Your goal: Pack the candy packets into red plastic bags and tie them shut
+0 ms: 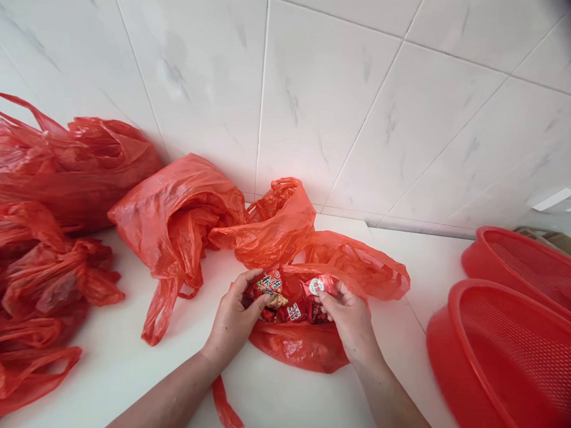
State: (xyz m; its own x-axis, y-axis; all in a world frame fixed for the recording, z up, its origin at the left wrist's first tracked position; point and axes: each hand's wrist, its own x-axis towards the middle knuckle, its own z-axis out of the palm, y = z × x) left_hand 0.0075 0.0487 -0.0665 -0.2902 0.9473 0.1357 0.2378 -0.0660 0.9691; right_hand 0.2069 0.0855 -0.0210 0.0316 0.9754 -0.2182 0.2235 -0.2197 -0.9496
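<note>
A red plastic bag (pixel 299 348) lies with its mouth spread on the white table, and several small wrapped snack packets (pixel 293 312) show inside it. My left hand (pixel 237 309) is closed on a dark red snack packet (pixel 271 282) with a food picture and white lettering, over the left side of the opening. On the right side, my right hand (pixel 347 312) pinches a small red packet (pixel 320 286) with a round white label. The undersides of both held packets are hidden by fingers and the bag.
Crumpled red plastic bags (pixel 186 205) lie behind and to the left, with a larger filled-looking red bag (pixel 69 178) at far left. Two red perforated baskets (pixel 458 333) stand at the right. A tiled wall (pixel 328 100) rises behind the white table (pixel 146 381).
</note>
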